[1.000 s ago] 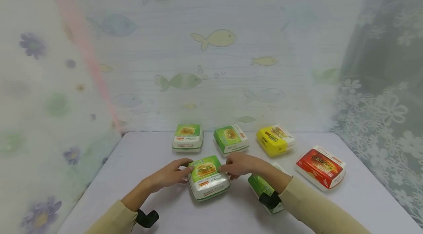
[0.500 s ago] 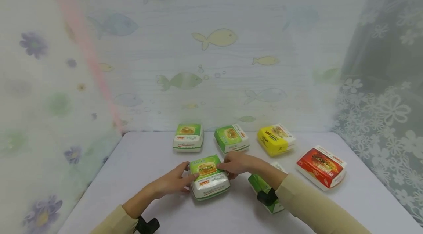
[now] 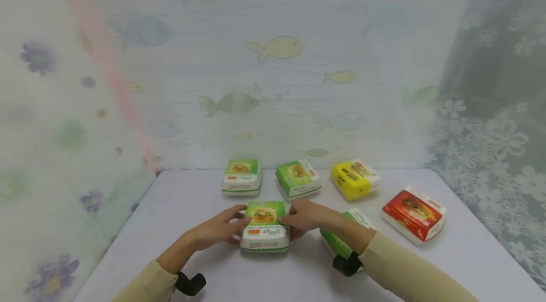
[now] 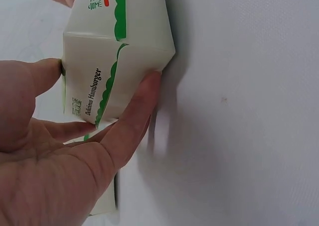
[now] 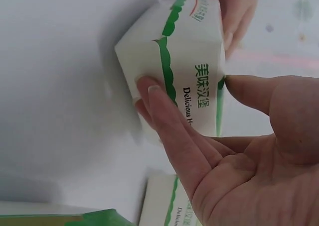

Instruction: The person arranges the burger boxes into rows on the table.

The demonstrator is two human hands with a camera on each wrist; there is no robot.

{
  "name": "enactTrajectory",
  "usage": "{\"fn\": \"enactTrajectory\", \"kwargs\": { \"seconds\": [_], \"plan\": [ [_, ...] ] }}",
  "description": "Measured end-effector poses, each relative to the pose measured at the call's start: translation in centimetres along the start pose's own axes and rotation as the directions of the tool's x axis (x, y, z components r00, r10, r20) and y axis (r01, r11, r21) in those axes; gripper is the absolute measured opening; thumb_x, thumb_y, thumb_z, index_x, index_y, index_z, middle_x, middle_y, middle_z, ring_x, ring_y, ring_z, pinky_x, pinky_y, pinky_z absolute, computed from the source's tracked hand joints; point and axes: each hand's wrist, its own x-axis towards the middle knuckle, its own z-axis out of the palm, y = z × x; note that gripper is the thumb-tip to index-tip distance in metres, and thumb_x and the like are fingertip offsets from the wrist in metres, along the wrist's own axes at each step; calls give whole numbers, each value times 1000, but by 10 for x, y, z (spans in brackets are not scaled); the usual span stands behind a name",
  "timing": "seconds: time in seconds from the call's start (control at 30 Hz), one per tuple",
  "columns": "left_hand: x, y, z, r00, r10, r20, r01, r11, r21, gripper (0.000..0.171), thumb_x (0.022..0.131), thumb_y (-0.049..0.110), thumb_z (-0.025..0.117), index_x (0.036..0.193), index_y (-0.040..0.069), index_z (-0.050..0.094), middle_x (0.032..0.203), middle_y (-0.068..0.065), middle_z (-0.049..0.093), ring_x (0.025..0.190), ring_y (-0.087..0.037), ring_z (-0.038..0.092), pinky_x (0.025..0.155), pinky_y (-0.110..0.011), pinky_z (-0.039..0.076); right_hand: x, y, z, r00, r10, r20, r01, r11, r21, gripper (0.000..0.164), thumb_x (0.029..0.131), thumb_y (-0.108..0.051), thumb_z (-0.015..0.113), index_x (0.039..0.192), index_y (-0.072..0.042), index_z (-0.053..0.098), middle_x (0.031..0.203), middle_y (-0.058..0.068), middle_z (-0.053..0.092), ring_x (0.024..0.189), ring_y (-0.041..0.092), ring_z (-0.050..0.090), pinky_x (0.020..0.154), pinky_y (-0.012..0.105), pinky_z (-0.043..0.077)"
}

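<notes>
A green and white hamburger box (image 3: 264,238), with a burger pictured on its lid, sits at the front middle of the white table, squared to the viewer. From its left side my left hand (image 3: 213,232) grips it, thumb at the top edge and fingers along the side wall, as the left wrist view shows on the box side (image 4: 82,56). My right hand (image 3: 308,217) holds the opposite side the same way; in the right wrist view its fingertips press the white lower wall of the box (image 5: 192,52). Both palms stay off the cardboard.
Two more green boxes, one at back left (image 3: 241,186) and another at back centre (image 3: 297,179), stand behind. A yellow box (image 3: 355,181) is to their right, then a red box (image 3: 414,214). My right forearm partly covers another green box (image 3: 334,244). A fish-patterned curtain (image 3: 273,103) hangs behind.
Between my hands the hamburger box has turned from a slant to face straight on, its near edge shifting slightly away from me. The left thumb has moved along the lid edge. Other boxes stay put.
</notes>
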Motion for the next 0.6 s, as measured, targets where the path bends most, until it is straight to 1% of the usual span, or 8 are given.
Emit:
{"fn": "enactTrajectory", "kwargs": {
  "seconds": [0.1,0.17,0.43,0.6],
  "plan": [
    [-2,0,-1,1000,-4,0,4,1000,-20,78,104,43,60,159,1,25,152,-25,39,115,-29,63,87,-43,60,-1,-3,-1,1000,1,4,-2,1000,25,29,102,-26,65,92,0,74,80,9,75,77,23,75,75,39,62],
    [-6,1,-5,1000,-8,-3,8,1000,-24,78,104,43,60,159,1,24,152,-24,39,115,-29,63,87,-43,60,-1,-6,1,1000,-10,12,10,999,33,29,101,-26,65,94,1,74,82,9,75,77,23,74,75,39,62],
    [-20,1,-35,999,1,33,0,1000,-23,76,105,39,59,160,2,22,152,-24,38,120,-30,59,89,-47,59,1,-26,10,999,-44,27,41,993,112,26,100,-22,67,98,3,74,85,9,75,81,23,74,80,41,62],
    [-26,-5,-47,999,-23,34,23,1000,-11,78,104,42,59,160,3,21,153,-24,37,119,-29,59,90,-46,59,7,-31,22,997,-73,26,68,988,137,25,100,-20,67,99,3,74,85,9,75,82,24,75,80,42,62]
  ]
}}
